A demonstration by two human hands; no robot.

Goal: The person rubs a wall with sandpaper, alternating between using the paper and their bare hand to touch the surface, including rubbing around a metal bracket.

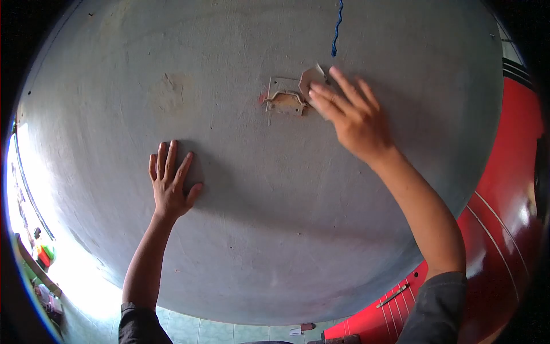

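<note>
A large grey painted door panel fills most of the view, its surface scuffed and patchy. My left hand lies flat against it at left of centre, fingers spread, holding nothing. Higher up on the right, my right hand is slightly blurred, with a small piece of sandpaper under its fingers against the panel. The sheet looks grey-brown with a bent corner. Just left of it is a worn metal pull handle on a plate, partly covered by the sheet's edge.
A blue cord hangs above my right hand. Red glossy furniture or panelling with pale lines stands at the right. Pale tiled floor shows below, with small scraps on it. Bright light and colourful items are at the left edge.
</note>
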